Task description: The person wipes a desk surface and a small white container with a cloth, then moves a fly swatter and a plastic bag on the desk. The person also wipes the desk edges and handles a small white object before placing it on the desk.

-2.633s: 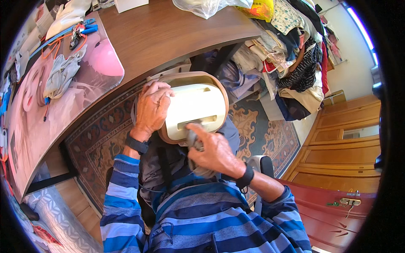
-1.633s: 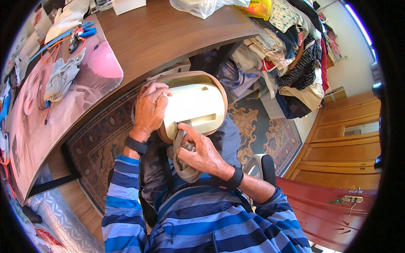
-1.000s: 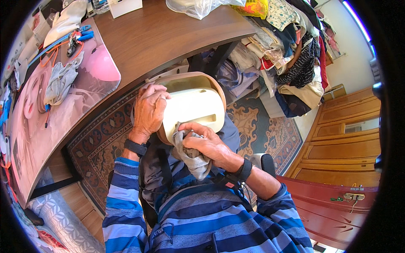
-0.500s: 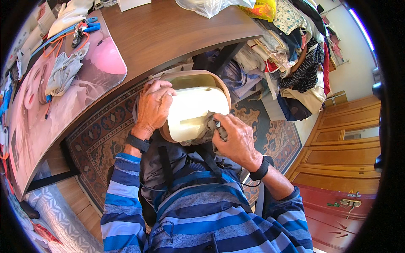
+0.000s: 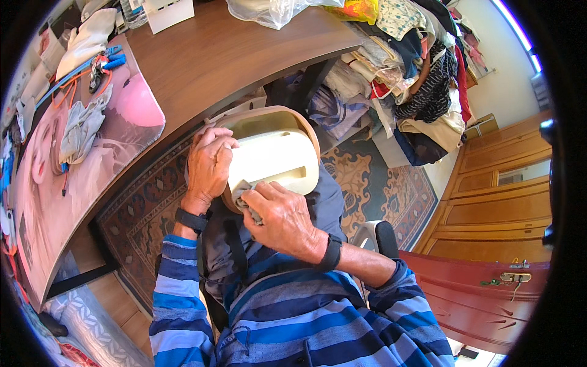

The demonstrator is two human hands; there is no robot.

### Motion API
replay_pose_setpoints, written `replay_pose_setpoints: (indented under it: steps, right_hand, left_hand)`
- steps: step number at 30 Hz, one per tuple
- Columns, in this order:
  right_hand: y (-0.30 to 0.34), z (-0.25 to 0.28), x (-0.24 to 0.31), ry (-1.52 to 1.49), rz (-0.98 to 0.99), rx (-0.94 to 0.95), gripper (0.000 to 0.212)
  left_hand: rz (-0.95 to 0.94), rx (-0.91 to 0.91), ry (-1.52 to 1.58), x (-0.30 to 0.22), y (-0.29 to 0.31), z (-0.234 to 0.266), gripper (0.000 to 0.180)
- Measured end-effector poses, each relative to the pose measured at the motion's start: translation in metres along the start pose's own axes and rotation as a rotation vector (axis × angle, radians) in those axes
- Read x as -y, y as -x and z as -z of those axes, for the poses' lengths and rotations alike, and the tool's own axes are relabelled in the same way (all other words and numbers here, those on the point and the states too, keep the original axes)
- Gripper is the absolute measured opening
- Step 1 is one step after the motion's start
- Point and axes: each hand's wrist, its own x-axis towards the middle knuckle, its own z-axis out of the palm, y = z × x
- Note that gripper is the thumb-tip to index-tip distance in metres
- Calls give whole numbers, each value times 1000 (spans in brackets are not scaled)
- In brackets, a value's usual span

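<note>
Head view: we cannot see the base of the brown container [image 5: 314, 136], which sits on the lap [image 5: 324, 211] near the worktop [image 5: 232, 52]. Glare washes out the upper face of the cream panel [image 5: 275, 158] within its rim. The right hand [image 5: 281, 214] covers most of the grey cloth [image 5: 239, 187]; we see it bunched under closed, bent fingers, against the panel's near-left edge. The left hand [image 5: 210, 162], fingers curled, grasps the container's left rim; we cannot make out its thumb.
</note>
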Motion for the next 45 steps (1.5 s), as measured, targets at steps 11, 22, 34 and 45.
replay_pose_setpoints:
  steps: [11, 22, 34, 45]
  right_hand:
    - [-29, -4, -11, 125, -44, -161, 14]
    - [-6, 70, -102, 482, -323, -218, 17]
    - [-17, 96, -54, -2, -215, -512, 24]
    - [-29, -24, -22, 59, 68, -285, 28]
  left_hand:
    - [6, 7, 25, 3, 1, -2, 37]
    - [-5, -3, 15, 1, 3, -2, 37]
    - [7, 11, 22, 2, 1, -2, 37]
    - [-96, 49, -38, 6, -1, 0, 41]
